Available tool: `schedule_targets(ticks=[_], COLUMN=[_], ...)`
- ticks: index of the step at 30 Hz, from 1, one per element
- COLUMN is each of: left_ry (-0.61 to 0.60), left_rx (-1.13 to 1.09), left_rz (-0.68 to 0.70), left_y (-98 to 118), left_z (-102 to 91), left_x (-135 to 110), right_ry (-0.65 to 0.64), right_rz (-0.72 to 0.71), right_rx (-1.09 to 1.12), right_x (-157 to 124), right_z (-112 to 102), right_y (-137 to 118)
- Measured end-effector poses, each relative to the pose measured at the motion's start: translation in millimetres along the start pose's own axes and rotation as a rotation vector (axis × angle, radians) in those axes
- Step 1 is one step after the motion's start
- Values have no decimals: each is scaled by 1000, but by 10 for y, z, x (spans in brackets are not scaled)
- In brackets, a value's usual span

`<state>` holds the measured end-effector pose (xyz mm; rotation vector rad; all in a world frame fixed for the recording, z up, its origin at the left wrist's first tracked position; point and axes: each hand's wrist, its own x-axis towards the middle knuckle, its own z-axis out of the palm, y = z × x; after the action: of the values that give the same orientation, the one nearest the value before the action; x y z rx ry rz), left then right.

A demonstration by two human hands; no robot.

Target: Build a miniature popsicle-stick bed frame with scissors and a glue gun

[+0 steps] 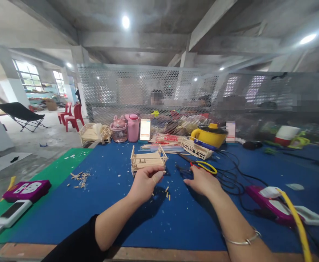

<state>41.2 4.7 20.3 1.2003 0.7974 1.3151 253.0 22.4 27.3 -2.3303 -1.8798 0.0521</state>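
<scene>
My left hand (pixel 147 183) is closed in a pinch in front of a small wooden stick model (pixel 145 160) with railings, which stands on the blue mat. A short piece of pale wooden stick (pixel 164 171) shows at the fingertips. To the right, my right hand (pixel 203 180) reaches low over the mat, thumb and fingers apart. Its fingertips are beside a dark tool (pixel 181 171), whose kind I cannot make out. Just beyond this hand lie scissors (pixel 207 166) with yellow and red handles. Several cut stick bits (pixel 167 193) lie between the hands.
Stick scraps (pixel 80 179) are heaped at left. Bundled sticks (pixel 162 147), another wooden model (pixel 196 148), a yellow pot (pixel 210 136) and a pink jug (pixel 133 128) line the back. Black cables (pixel 233 178) and a purple power strip (pixel 268 207) occupy the right.
</scene>
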Motion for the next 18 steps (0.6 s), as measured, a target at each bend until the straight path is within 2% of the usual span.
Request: schedule_targets(ticks=[2, 5, 10, 13, 18], left_ry=[10, 5, -49, -61, -50], left_rx=[5, 29, 46, 106, 221], left_rz=[-2, 7, -41, -27, 18], left_y=[3, 2, -43, -80, -96], left_z=[-6, -32, -49, -56, -96], left_x=[7, 29, 63, 72, 84], right_ry=[-45, -68, -18, -22, 10], right_rz=[-62, -115, 56, 40, -2], right_rx=[-51, -24, -80, -87, -39], right_x=[33, 179, 577, 712, 775], right_z=[50, 2, -90, 6, 166], right_y=[-46, -49, 307, 479, 536])
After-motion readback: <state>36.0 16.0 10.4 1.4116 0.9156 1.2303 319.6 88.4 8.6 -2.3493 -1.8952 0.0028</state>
